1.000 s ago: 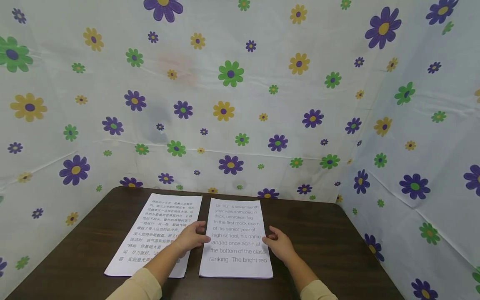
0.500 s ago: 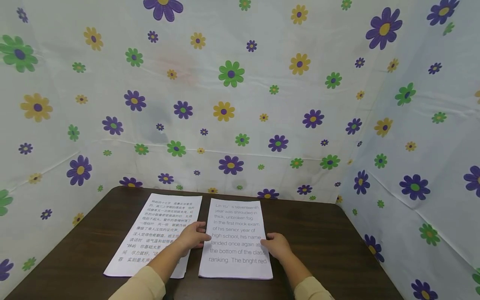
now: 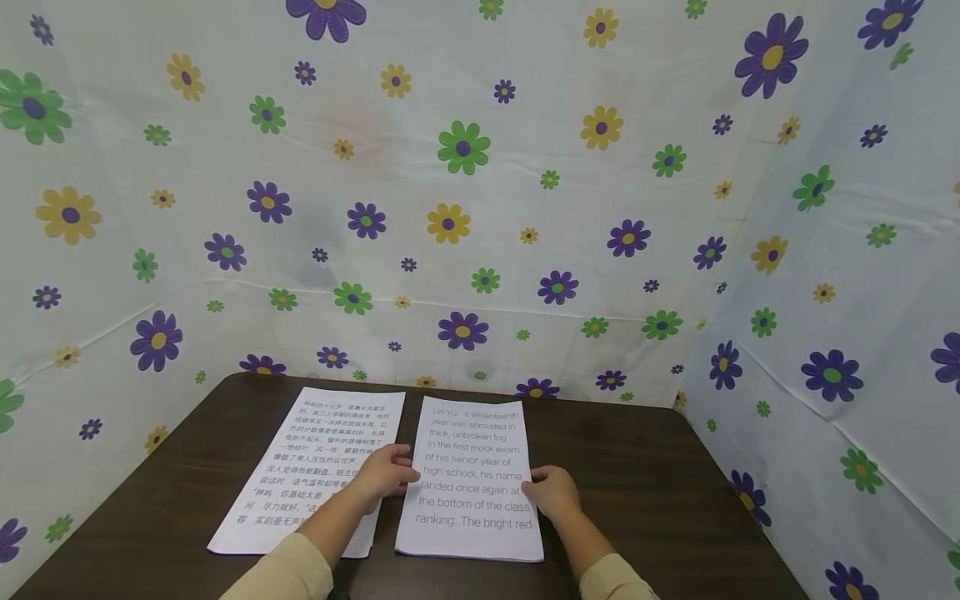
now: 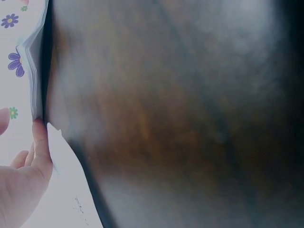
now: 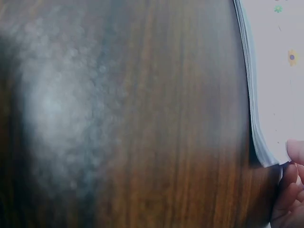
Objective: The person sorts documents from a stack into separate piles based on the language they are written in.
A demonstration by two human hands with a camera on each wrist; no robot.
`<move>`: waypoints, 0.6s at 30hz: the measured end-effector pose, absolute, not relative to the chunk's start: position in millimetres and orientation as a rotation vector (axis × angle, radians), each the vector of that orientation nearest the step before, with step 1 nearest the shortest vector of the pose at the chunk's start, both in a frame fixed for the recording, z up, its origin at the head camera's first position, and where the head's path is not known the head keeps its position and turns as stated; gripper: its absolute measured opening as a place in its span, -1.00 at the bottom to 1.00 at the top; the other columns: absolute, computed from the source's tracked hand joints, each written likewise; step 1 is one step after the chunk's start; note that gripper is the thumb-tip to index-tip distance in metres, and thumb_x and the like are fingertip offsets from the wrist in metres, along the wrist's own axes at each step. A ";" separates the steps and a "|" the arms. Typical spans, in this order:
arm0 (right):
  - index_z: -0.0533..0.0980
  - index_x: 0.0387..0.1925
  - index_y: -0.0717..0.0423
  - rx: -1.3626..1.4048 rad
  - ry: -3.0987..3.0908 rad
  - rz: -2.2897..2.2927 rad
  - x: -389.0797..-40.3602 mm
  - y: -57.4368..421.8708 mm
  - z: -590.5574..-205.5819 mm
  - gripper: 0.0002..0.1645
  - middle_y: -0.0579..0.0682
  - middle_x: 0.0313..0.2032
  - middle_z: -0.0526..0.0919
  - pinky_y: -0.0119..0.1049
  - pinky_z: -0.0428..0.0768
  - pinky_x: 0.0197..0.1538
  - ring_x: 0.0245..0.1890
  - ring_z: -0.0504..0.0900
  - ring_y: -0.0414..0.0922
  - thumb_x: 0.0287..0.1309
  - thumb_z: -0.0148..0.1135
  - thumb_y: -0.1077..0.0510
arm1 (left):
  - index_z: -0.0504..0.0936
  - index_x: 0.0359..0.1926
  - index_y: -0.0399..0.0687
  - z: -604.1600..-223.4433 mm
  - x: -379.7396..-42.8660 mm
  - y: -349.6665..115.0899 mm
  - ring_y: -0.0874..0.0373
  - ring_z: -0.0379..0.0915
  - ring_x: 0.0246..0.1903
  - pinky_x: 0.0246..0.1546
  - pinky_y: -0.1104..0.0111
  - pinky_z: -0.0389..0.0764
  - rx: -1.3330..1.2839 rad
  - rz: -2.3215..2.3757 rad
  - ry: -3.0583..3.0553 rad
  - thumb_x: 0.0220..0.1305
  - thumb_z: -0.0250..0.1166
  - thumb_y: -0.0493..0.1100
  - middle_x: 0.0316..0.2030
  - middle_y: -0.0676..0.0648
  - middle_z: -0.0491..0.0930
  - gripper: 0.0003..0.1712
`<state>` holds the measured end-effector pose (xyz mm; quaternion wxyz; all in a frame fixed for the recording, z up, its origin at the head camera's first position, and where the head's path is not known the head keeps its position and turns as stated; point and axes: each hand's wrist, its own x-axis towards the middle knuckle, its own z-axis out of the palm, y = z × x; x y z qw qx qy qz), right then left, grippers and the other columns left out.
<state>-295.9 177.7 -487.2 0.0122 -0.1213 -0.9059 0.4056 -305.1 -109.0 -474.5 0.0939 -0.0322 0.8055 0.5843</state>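
Note:
A stack of paper (image 3: 472,475) with large English print lies in the middle of the table. My left hand (image 3: 381,479) is at its left edge, thumb over the margin; in the left wrist view, a fingertip (image 4: 41,130) meets the layered sheet edges. My right hand (image 3: 555,493) pinches the right edge. The right wrist view shows the thumb (image 5: 296,151) on top and curled fingers below, at the bent sheet corner. A second stack of paper (image 3: 281,492), with Chinese print, lies on the left, partly hidden by my left hand and forearm.
The dark brown wooden table (image 3: 637,467) extends to the right of both stacks. A white flower-printed curtain (image 3: 510,250) rises behind it and along both sides. A narrow strip of table separates the two stacks.
My right hand has moved left onto the right edge of the English stack and now pinches it. That stack has shifted very slightly toward me. My left hand has stayed nearly still.

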 end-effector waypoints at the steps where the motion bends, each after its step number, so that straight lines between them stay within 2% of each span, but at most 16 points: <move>1: 0.63 -0.20 0.32 -0.390 -2.823 1.258 -295.8 177.6 -487.4 -0.71 0.14 -0.33 0.66 -0.12 0.58 -0.26 -0.36 0.59 -0.03 0.06 0.37 0.21 | 0.28 0.31 -0.51 -474.3 -304.8 -109.1 -0.18 0.59 -0.05 -0.10 0.15 0.71 -0.094 1.734 2.388 0.08 0.32 -0.36 0.08 -0.45 0.48 -0.24; 6: 0.62 -0.34 0.26 -0.413 -2.812 1.209 -294.8 177.8 -487.3 -0.80 0.09 -0.42 0.63 -0.25 0.50 -0.40 -0.43 0.55 -0.06 0.06 0.37 0.18 | 0.28 0.31 -0.50 -473.7 -303.4 -109.4 -0.18 0.59 -0.05 -0.09 0.14 0.70 -0.088 1.737 2.381 0.09 0.32 -0.35 0.09 -0.45 0.48 -0.24; 11: 0.62 -0.42 0.25 -0.413 -2.773 1.197 -294.0 178.8 -489.7 -0.82 0.09 -0.46 0.64 -0.28 0.44 -0.45 -0.46 0.55 -0.06 0.07 0.35 0.16 | 0.27 0.32 -0.50 -474.3 -303.1 -109.2 -0.19 0.59 -0.03 -0.09 0.14 0.71 -0.081 1.734 2.381 0.09 0.32 -0.35 0.09 -0.45 0.48 -0.23; 18: 0.62 -0.32 0.25 -0.444 -2.669 1.378 -296.3 178.3 -491.7 -0.79 0.09 -0.41 0.63 -0.30 0.44 -0.43 -0.42 0.54 -0.07 0.18 0.28 0.14 | 0.28 0.31 -0.51 -475.3 -304.2 -109.4 -0.16 0.59 -0.05 -0.09 0.11 0.70 -0.077 1.735 2.381 0.10 0.31 -0.36 0.08 -0.45 0.49 -0.25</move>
